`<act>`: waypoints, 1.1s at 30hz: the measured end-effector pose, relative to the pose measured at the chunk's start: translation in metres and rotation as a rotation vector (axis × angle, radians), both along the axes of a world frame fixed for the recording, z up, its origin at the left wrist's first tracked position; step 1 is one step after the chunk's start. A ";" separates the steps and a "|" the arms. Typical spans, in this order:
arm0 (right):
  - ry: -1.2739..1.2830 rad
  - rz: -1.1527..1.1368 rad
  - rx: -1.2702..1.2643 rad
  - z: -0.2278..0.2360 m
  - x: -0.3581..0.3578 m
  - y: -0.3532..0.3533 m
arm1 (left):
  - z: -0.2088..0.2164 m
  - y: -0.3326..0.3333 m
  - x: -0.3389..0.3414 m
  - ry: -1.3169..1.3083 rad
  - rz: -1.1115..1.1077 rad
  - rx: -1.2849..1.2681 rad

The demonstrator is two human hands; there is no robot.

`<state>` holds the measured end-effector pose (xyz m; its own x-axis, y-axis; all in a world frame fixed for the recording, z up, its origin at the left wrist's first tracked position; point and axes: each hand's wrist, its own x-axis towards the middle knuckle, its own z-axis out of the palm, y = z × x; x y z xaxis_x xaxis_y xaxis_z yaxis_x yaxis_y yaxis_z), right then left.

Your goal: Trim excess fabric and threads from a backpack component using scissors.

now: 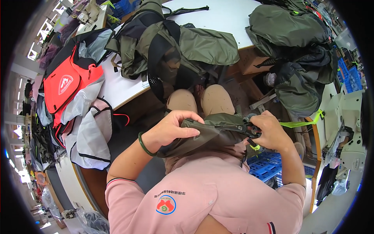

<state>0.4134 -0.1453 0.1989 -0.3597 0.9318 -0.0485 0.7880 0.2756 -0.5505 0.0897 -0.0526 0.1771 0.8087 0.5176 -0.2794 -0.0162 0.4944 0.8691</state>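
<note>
While olive backpacks [183, 46] and a red one [68, 84] crowd the far white bench [230, 17], both hands grip an olive fabric bag [212, 130] near the person's chest. The left hand [171, 126] closes over its smooth, limp cloth; the right hand [270, 130] pinches its black buckle [251, 128].

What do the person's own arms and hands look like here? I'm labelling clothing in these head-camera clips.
Both hands are bare, without gloves. The left hand has a dark green bangle at the wrist. The right hand shows nothing worn. Short pink sleeves cover the upper arms; the left cuff has a thin striped edge.
</note>
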 end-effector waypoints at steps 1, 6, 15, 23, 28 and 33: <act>0.001 0.000 0.000 -0.001 0.000 0.000 | 0.000 0.000 0.000 0.001 0.000 0.000; 0.030 -0.009 0.022 -0.010 0.000 -0.002 | -0.002 0.000 -0.002 0.003 0.003 0.007; 0.054 -0.132 0.009 0.002 -0.009 0.000 | -0.004 -0.003 0.003 -0.090 0.104 0.012; 0.639 -0.138 -0.230 0.006 -0.063 0.025 | -0.002 -0.010 0.016 -0.056 0.078 0.014; 0.742 -0.162 -0.318 0.000 -0.070 0.030 | -0.008 -0.013 0.015 -0.024 0.107 0.090; 0.618 -0.231 -0.199 -0.002 -0.054 0.026 | -0.014 -0.017 0.015 0.044 0.249 0.531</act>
<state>0.3598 -0.1197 0.1969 -0.1698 0.9825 -0.0768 0.3398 -0.0148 -0.9404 0.1044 -0.0700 0.1629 0.6385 0.7686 0.0402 -0.0347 -0.0235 0.9991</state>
